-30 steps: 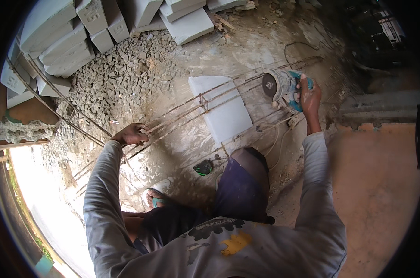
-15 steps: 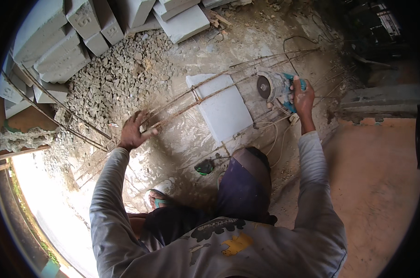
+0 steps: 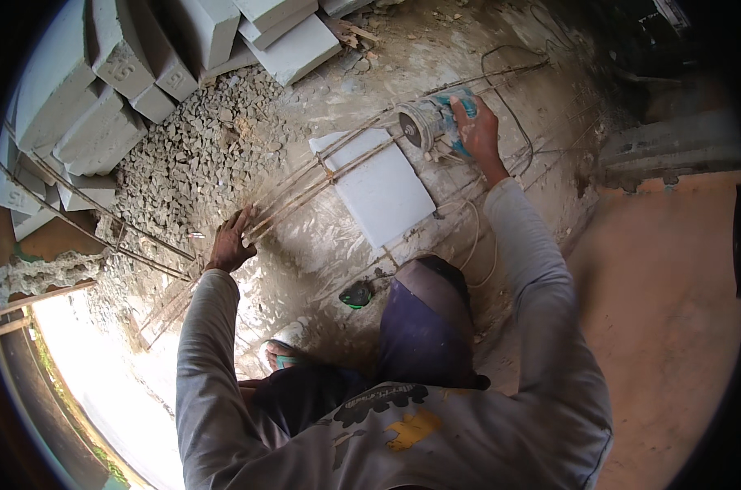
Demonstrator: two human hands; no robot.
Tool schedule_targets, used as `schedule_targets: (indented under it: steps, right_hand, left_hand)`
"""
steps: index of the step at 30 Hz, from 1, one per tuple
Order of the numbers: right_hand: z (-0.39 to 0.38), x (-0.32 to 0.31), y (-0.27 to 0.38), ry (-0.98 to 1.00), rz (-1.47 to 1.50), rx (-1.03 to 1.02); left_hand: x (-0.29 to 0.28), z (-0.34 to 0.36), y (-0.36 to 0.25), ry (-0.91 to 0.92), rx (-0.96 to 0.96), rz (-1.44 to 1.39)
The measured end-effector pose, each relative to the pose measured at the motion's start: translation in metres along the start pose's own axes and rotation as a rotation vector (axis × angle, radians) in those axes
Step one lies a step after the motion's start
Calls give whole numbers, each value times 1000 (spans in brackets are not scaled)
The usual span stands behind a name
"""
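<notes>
My right hand (image 3: 480,135) grips a teal handheld disc cutter (image 3: 440,122), its dark round disc on the left side. The tool is over the far part of a long, rusty steel rebar frame (image 3: 362,161). At the frame's near left end, my left hand (image 3: 233,241) closes its fingers and thumb about the bar ends; part of that grip is hidden. Beneath the middle of the bars lies a pale rectangular slab (image 3: 387,196) on the rough floor.
Grey concrete blocks (image 3: 293,53) are stacked at the far left beside gravel (image 3: 199,139). More rebar (image 3: 113,224) slants at the left. A small black-and-green object (image 3: 356,294) lies by my knee. Cables (image 3: 517,122) trail on the right, near a low ledge (image 3: 664,151).
My right hand has carried the disc cutter left and farther away, toward the bars. My left hand's spread fingers have drawn in around the frame's end. The view has shifted slightly.
</notes>
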State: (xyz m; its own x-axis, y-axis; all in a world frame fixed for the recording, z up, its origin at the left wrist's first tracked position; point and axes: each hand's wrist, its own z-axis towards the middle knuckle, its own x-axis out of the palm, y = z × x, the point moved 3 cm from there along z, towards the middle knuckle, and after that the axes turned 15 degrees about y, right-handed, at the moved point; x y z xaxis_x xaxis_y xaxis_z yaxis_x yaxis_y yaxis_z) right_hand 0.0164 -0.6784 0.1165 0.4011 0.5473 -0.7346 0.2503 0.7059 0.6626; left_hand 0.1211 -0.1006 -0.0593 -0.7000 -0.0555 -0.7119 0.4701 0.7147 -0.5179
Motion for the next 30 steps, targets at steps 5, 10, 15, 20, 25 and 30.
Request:
schedule_targets:
  steps: [5,10,15,20,25,30]
  right_hand:
    - [12,15,-27,-20,35,-110]
    - [11,23,-31,15,72,-157]
    - [6,26,-33,-18,15,-129]
    - [5,35,-30,-20,27,-93]
    - [9,43,-47,-36,86,-72]
    - [8,51,-47,65,72,78]
  left_hand:
    - [8,4,-8,-25,-56,75]
    - [17,-2,-14,-84,-102,120]
    - [19,-2,-15,-98,-81,120]
    - [17,-4,-12,-102,-71,116]
    - [11,-2,-19,-92,-44,105]
    - [14,-8,-12,-96,-10,90]
